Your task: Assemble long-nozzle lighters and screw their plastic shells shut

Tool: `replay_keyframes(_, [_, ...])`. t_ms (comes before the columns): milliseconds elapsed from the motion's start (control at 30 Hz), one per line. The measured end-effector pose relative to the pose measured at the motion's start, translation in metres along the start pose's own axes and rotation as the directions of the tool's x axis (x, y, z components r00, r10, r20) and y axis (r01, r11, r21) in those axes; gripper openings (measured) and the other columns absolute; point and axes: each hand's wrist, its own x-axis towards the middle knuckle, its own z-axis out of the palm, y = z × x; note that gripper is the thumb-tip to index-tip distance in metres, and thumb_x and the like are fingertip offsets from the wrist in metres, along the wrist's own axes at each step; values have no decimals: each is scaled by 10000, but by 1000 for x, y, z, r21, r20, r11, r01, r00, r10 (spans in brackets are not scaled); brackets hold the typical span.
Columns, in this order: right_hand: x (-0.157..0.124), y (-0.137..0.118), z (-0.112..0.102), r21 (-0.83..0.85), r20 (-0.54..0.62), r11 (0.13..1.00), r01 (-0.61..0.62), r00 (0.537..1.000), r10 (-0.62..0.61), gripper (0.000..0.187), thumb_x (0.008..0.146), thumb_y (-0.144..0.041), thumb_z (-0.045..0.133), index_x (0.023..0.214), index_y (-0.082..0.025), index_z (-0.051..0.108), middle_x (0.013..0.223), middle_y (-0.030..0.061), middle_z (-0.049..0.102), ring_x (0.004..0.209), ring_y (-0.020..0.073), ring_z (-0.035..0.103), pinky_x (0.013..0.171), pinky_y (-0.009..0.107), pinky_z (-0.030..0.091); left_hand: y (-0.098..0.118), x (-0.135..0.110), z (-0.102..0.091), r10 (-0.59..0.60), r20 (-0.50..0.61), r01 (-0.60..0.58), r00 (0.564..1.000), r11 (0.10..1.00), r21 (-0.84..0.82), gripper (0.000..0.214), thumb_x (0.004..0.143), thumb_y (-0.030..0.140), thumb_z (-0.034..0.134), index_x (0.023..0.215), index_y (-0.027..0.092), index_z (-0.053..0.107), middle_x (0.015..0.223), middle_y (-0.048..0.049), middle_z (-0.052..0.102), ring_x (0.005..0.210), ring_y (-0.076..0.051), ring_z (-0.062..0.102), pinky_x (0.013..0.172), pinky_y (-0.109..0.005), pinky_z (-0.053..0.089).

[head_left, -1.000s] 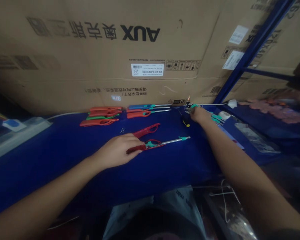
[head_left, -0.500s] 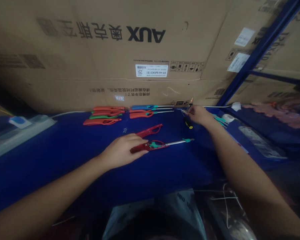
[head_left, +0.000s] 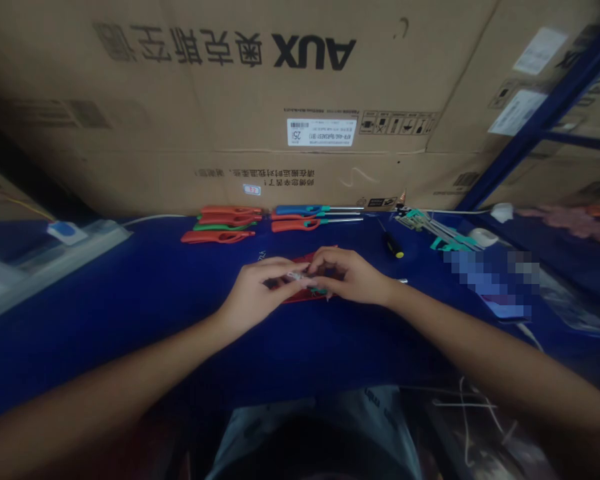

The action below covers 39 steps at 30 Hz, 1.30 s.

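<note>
My left hand [head_left: 257, 288] and my right hand [head_left: 353, 277] meet fingertip to fingertip in the middle of the blue table. Pinched between them is a small pale, shiny part [head_left: 296, 275], mostly covered by fingers. Right beneath lies an opened red gas lighter shell [head_left: 305, 298], partly hidden by my hands. A bit of its green inner piece [head_left: 319, 291] shows under the right fingers. The metal tip of the lighter's tube [head_left: 403, 281] sticks out past my right wrist. Behind the hands, a second red shell piece [head_left: 307, 256] is partly covered.
Orange and green lighter shells [head_left: 219, 237] lie at the back left, beside lighters with metal tubes [head_left: 295, 225]. A screwdriver [head_left: 393, 245] lies right of centre. Green-ended tubes [head_left: 447, 237] are piled behind it. A power strip [head_left: 65, 250] sits at left; cardboard [head_left: 220, 127] stands behind.
My right hand has come from the back, near the screwdriver, to join my left hand. The left hand has gone from gripping the red lighter shell to pinching the small part. The view has shifted.
</note>
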Motion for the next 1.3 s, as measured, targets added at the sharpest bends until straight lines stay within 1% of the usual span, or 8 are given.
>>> replay_keyframes(167, [0,-4,-10,-189,-10,976,112,993,-116,159,903,-277,686,1000,-157,651,897,14,572,661,77,515,590,223,467,1,2,-2,-86,-26,83,996,991,-103,219,849,329,766,1019,194,796,1021,-65,790,900,-200,738,827,-310,603])
replay_keyframes(300, [-2,-8,-17,-329,101,940,85,993,-54,155,864,-225,716,994,-160,663,869,0,551,645,80,469,595,220,428,2,4,-2,-202,-4,198,979,964,-177,244,902,366,707,1036,167,745,1006,-76,778,912,-198,732,872,-312,580])
replay_keyframes(500, [-2,-7,-16,-394,163,917,72,987,-7,79,848,-149,708,909,-141,658,854,3,576,651,79,495,631,224,428,-3,5,-3,-190,17,189,982,965,-184,273,1024,378,506,1183,179,605,885,-22,674,842,-132,673,841,-256,559])
replay_keyframes(667, [-2,-6,-17,-329,141,944,28,990,20,30,859,-159,681,884,-150,667,869,15,631,677,85,544,640,225,458,-2,5,-8,-219,67,224,973,972,-75,334,967,380,594,1236,189,648,921,-28,631,730,-119,631,703,-244,560])
replay_keyframes(767, [-2,-7,-16,-177,149,970,-164,970,192,78,884,-232,657,907,-159,639,742,-15,633,581,78,568,537,205,469,-2,5,-8,-196,81,197,977,980,-3,352,930,380,636,1222,191,691,941,-39,631,689,-118,616,644,-250,544])
replay_keyframes(900, [0,-5,-11,61,182,913,-404,904,388,148,891,-290,649,924,-162,581,531,-78,554,412,74,541,394,179,462,-3,4,-5,-251,115,255,961,966,-27,379,859,403,709,1149,160,726,918,-62,713,783,-172,665,683,-276,553])
replay_keyframes(1067, [3,4,-9,177,173,905,-386,918,357,207,873,-322,699,900,-158,577,571,-46,607,451,91,590,409,198,523,-6,4,-4,-347,211,368,914,927,-70,375,879,432,675,1133,161,727,1003,-82,770,812,-186,694,692,-292,563])
replay_keyframes(1300, [2,6,-9,238,170,920,-311,946,275,245,880,-360,715,923,-145,606,549,-68,588,423,60,561,398,160,503,-8,5,-6,-306,232,322,923,946,-34,307,892,404,668,1065,166,756,1032,-74,766,855,-188,698,755,-297,549])
